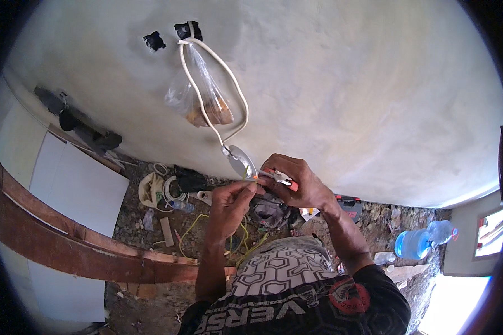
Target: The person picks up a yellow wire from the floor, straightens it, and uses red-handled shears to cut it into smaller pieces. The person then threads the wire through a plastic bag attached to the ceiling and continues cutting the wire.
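Note:
A white cable [241, 97] loops down from a hole in the wall to a round, pale box or disc [242, 162] in front of me. Just below that round piece, the fingertips of my left hand [230, 207] pinch thin wires [254, 177], one with an orange tint. My right hand [304, 181] is closed around red-handled pliers [282, 178], close to the left fingertips. The jaws are partly hidden by my fingers, so I cannot tell whether they touch the wires.
A clear plastic bag [212, 109] with brown contents hangs by the cable. Two dark holes [154, 41] pierce the wall. A wooden beam [95, 245] crosses at left beside white panels [75, 184]. Below lie coiled cable [173, 190], a dark bag [269, 212] and a blue water bottle [412, 244].

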A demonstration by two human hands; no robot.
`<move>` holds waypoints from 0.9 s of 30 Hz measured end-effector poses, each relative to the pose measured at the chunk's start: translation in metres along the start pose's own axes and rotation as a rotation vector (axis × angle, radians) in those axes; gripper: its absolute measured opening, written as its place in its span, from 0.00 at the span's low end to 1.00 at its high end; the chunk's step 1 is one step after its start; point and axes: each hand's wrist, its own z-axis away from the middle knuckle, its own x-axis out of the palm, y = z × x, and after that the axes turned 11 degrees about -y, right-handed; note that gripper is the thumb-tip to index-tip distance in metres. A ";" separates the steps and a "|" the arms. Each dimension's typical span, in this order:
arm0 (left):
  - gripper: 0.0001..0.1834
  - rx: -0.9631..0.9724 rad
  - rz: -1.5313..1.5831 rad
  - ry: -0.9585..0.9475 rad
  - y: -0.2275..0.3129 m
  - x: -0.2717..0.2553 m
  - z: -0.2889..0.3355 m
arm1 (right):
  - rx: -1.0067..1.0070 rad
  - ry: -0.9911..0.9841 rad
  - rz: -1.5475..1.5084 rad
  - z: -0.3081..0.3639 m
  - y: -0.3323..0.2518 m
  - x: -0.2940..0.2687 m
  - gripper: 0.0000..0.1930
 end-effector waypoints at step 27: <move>0.07 0.288 -0.428 0.287 -0.003 0.014 -0.012 | -0.070 -0.004 -0.022 -0.010 0.016 -0.014 0.09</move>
